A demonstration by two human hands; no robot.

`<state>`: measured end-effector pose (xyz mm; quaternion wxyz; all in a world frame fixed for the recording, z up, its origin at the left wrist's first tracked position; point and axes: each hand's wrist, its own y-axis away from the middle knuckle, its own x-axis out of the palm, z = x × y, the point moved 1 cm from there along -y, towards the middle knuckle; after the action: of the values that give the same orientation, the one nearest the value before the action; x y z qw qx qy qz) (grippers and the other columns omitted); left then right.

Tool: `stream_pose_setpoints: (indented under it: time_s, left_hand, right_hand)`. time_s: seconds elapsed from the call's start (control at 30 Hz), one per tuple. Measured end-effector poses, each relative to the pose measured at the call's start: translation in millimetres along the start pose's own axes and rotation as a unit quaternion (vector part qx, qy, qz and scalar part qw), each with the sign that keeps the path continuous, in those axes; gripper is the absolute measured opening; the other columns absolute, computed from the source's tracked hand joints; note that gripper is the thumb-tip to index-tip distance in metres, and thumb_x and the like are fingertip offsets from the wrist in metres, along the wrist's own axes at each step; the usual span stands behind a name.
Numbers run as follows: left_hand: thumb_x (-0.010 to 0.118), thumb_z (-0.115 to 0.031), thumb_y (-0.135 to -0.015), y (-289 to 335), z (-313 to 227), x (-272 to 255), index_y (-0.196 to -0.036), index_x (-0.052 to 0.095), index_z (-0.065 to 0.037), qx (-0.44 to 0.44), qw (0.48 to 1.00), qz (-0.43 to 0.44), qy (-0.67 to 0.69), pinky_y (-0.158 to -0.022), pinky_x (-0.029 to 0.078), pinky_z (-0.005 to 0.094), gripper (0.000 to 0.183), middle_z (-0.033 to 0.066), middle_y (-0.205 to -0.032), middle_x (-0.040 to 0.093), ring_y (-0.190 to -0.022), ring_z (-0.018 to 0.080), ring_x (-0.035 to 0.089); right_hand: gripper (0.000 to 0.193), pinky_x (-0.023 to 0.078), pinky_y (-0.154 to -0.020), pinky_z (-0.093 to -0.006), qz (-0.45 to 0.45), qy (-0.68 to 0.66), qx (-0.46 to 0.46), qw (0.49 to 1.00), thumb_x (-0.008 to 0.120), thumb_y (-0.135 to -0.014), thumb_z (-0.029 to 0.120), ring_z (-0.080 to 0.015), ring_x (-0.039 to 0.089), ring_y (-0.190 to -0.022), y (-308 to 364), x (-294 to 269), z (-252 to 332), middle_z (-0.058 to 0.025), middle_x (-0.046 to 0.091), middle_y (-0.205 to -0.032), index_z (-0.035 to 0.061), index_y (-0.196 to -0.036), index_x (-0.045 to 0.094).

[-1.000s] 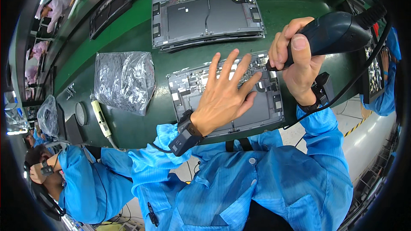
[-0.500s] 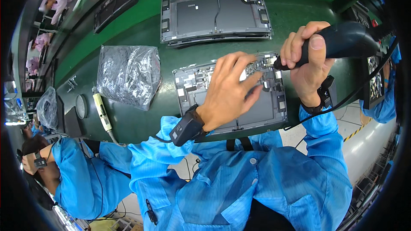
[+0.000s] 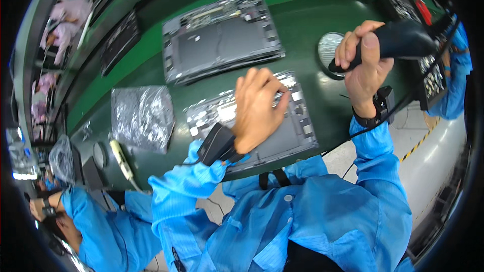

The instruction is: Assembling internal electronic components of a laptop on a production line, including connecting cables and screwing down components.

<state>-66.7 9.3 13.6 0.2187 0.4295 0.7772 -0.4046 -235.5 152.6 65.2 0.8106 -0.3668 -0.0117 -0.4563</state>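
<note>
My right hand point(image 3: 364, 68) is wrapped round a black electric screwdriver point(image 3: 403, 43) with a cable. The tool's narrow end points down-left over a round silvery dish point(image 3: 330, 45) with a ridged surface. On the bench in front of me lies an opened laptop base point(image 3: 272, 143), its circuit board and dark battery area exposed. My left hand point(image 3: 259, 113) is over this base, fingers curled and thumb drawn close to the forefinger. Whatever its fingertips hold is hidden.
Behind the base is a stack of similar laptop bases point(image 3: 222, 40). Left of it are a clear plastic bag point(image 3: 142, 118) and a cream corded tool point(image 3: 121, 158). At far right stands a black tray point(image 3: 431, 78) of small parts. A co-worker point(image 3: 101, 221) sits at left.
The screwdriver has moved from the laptop base's upper right corner to above the round dish. My left thumb and forefinger have come closer together. The view has shifted and turned.
</note>
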Motion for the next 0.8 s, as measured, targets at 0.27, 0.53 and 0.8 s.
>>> stream_pose_setpoints:
  time_s: [0.27,0.53,0.8]
  left_hand:
    - [0.079,-0.001,-0.089,-3,-13,-1,-0.096,0.068,-0.005,0.033,0.995,0.065,-0.075,-0.081,0.041,0.0450,0.013,0.0105,-0.100,0.062,-0.095,0.0341,0.057]
    - [0.073,0.002,-0.092,-35,-33,-3,-0.101,0.064,-0.003,0.076,0.993,0.092,-0.021,-0.086,0.043,0.0464,0.014,0.0136,-0.101,0.061,-0.097,0.0364,0.058]
    - [0.075,0.001,-0.090,-102,-37,75,-0.108,0.071,-0.001,0.129,0.986,0.096,0.034,-0.091,0.048,0.0470,0.019,0.0151,-0.106,0.064,-0.105,0.0371,0.062]
  right_hand:
    - [0.014,0.043,-0.051,-0.0266,-0.093,0.087,-0.035,0.991,0.072,-0.110,0.014,-0.0095,0.054,-0.053,-31,-90,-15,-0.0020,0.059,-0.065,0.0015,-0.107,0.065]
    - [0.017,0.042,-0.050,-0.0252,-0.083,0.071,-0.025,0.994,0.075,-0.109,0.016,-0.0075,0.055,-0.052,-33,-101,-26,0.0004,0.061,-0.065,0.0028,-0.106,0.065]
    - [0.016,0.043,-0.051,-0.0253,-0.080,0.075,-0.010,0.994,0.075,-0.109,0.016,-0.0075,0.055,-0.052,-31,-99,-31,0.0005,0.061,-0.065,0.0035,-0.107,0.065]
